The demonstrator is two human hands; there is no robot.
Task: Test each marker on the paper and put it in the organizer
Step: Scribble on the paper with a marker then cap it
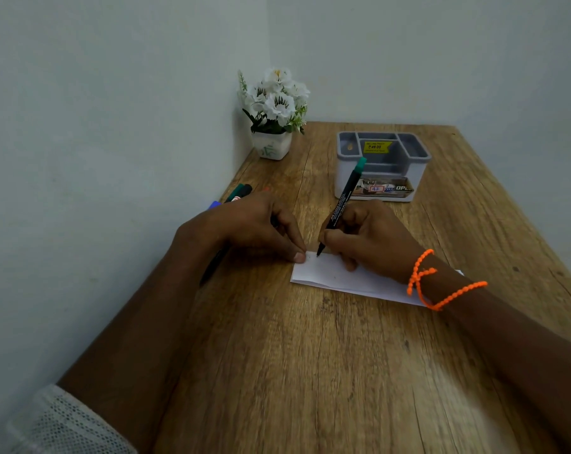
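Note:
My right hand (372, 240) grips a black marker with a green end (344, 196), and its uncapped tip touches the top left corner of a white folded paper (330, 276). My left hand (251, 227) presses a fingertip on that same corner. Its other fingers are curled, and a small dark thing, apparently the cap (273, 221), shows between them. The grey organizer (341, 172) stands behind my right hand with several open compartments. A few more markers (241, 191) lie at the table's left edge behind my left hand. Another dark marker (212, 267) lies partly under my left forearm.
A white pot of white flowers (272, 145) stands in the far left corner against the wall. The wooden table (310, 355) meets walls at the left and back. An orange beaded cord (421, 276) circles my right wrist.

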